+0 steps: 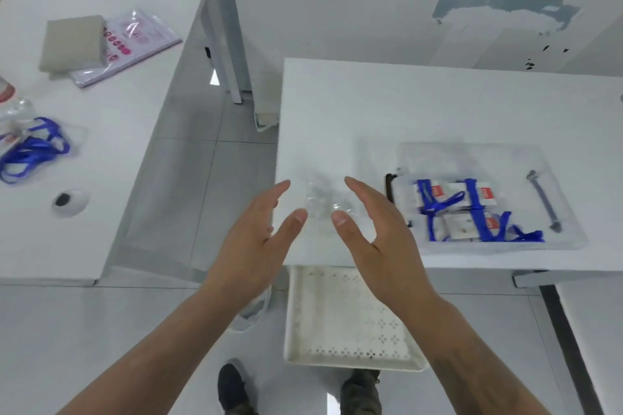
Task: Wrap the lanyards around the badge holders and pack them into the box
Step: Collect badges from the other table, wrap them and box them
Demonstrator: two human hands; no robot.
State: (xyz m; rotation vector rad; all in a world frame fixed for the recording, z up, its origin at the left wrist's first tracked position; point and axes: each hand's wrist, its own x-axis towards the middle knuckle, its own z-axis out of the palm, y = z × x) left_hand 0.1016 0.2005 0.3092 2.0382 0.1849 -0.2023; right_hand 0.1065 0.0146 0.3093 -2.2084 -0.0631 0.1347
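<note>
both hands, left hand (256, 239) and right hand (377, 232), hang with fingers straight and released, while at 3 o'clock the clear box (569, 212) holds blue-wrapped badge holders (455, 209) whose red labels blur unreadable.

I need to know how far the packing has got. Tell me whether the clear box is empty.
Not empty. The clear box holds wrapped badge holders with blue lanyards.

bright, even light | soft faint shadows | motion blur | wide-angle edge bending
</note>
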